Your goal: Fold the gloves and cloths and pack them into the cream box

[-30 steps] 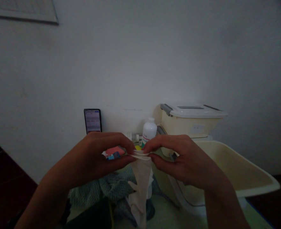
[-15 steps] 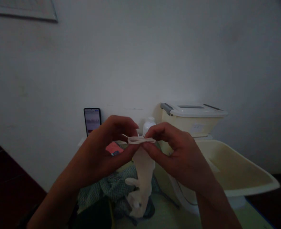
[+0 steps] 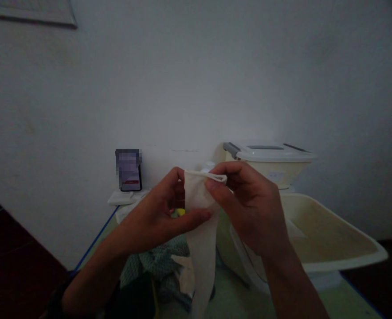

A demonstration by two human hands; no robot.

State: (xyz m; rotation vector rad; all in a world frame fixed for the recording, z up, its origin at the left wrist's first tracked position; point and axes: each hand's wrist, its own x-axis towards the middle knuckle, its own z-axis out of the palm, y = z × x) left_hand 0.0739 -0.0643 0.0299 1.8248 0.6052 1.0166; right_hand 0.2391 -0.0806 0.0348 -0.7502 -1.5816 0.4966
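A limp white glove (image 3: pixel 202 239) with a thick rim hangs down in front of me, its lower end running past the bottom of the view. My right hand (image 3: pixel 245 195) pinches the rim between thumb and fingers, and a small loop opening shows there. Lower on the cuff, my left hand (image 3: pixel 162 212) has its thumb across the front, while its fingers go behind the material and are partly hidden. Another pale, thin piece (image 3: pixel 185 272) lies behind the glove on a teal knitted cloth (image 3: pixel 156 257); I cannot tell whether it is a second glove.
A phone (image 3: pixel 131 173) leans upright near the wall on a white object (image 3: pixel 123 197). To the right stand a lidded cream box (image 3: pixel 265 168) and an open cream tub (image 3: pixel 335 266). A white bottle cap (image 3: pixel 208 166) shows behind the glove. A dark item (image 3: pixel 131 297) sits front left.
The glove's rim has risen and turned so the cuff's flat side faces me. My left hand has shifted down from the rim onto the cuff; my right hand still pinches the rim.
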